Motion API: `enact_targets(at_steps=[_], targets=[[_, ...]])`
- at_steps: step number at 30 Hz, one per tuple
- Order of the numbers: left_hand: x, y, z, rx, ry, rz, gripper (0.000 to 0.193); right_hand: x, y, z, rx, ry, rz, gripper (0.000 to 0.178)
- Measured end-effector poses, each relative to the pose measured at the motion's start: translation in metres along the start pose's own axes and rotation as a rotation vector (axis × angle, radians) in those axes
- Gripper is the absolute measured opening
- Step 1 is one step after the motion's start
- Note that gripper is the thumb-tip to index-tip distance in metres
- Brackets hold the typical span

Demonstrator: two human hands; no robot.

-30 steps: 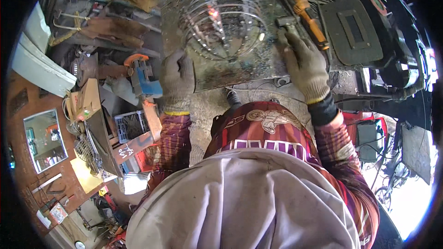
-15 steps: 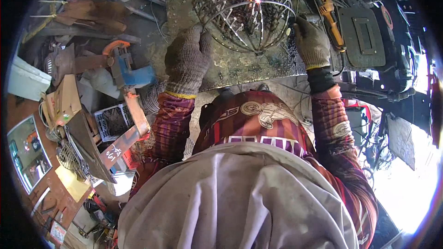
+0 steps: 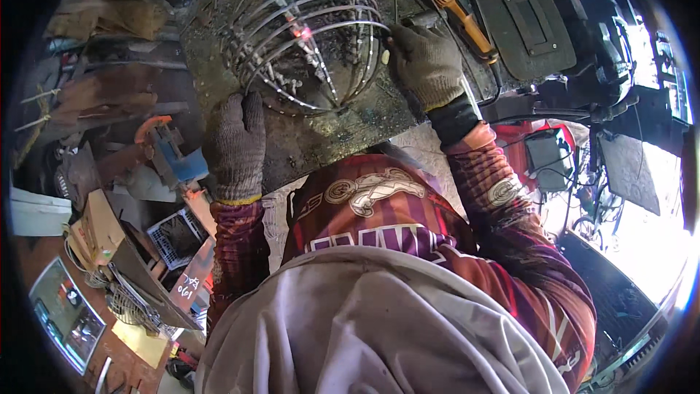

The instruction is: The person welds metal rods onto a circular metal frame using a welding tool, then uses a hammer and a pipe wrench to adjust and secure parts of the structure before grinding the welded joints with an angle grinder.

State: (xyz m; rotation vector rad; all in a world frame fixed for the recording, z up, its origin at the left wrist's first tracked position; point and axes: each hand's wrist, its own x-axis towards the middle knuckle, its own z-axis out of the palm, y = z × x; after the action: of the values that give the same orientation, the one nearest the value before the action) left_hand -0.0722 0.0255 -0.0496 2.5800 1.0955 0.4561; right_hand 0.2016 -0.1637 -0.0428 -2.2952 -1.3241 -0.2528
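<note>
A round cage of bent metal rods (image 3: 332, 7) rests on the dark metal worktable (image 3: 313, 138), with a small red-hot spot on one of its inner bars. My left hand (image 3: 237, 138), in a grey knit glove, is closed at the cage's near left rim; the fingertips are partly hidden. On the cage's right side my right hand (image 3: 428, 62), gloved the same way, has its fingers curled round the rim. Just right of that hand lies a yellow angle grinder (image 3: 463, 18).
A dark welding face shield (image 3: 526, 25) lies right of the grinder. Cables cross the table's right side. At left stand a blue and orange metal piece (image 3: 182, 160), rusty sheets (image 3: 102, 95) and a black plastic crate (image 3: 175, 237). A red machine (image 3: 558, 142) stands below the table's right edge.
My view has swung to the right, and the cage has come a little nearer and leftward with both hands. The glowing spot now sits left of the cage's middle.
</note>
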Motion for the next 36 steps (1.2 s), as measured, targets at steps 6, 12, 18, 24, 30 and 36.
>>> enact_targets(at_steps=[6,12,18,24,30,36], targets=[[0.003,0.012,-0.004,0.103,-0.052,-0.064,0.044,0.002,0.001,-0.004,0.042,-0.083,0.052,0.025],[0.002,0.012,0.002,0.108,0.046,-0.012,0.042,0.003,0.01,-0.002,0.023,-0.138,0.065,0.024],[-0.001,0.01,0.005,0.153,0.048,-0.019,0.043,0.006,0.012,0.001,0.062,-0.065,-0.012,0.023],[0.003,0.015,-0.008,0.036,0.038,-0.012,0.027,0.004,0.014,0.002,0.084,-0.056,-0.013,0.02],[-0.006,0.002,-0.008,-0.138,0.137,0.031,0.027,0.007,0.011,-0.002,0.184,-0.137,0.019,0.027],[-0.005,0.006,-0.001,-0.078,0.171,-0.006,0.024,0.008,0.007,-0.002,0.118,-0.181,0.064,0.028]])
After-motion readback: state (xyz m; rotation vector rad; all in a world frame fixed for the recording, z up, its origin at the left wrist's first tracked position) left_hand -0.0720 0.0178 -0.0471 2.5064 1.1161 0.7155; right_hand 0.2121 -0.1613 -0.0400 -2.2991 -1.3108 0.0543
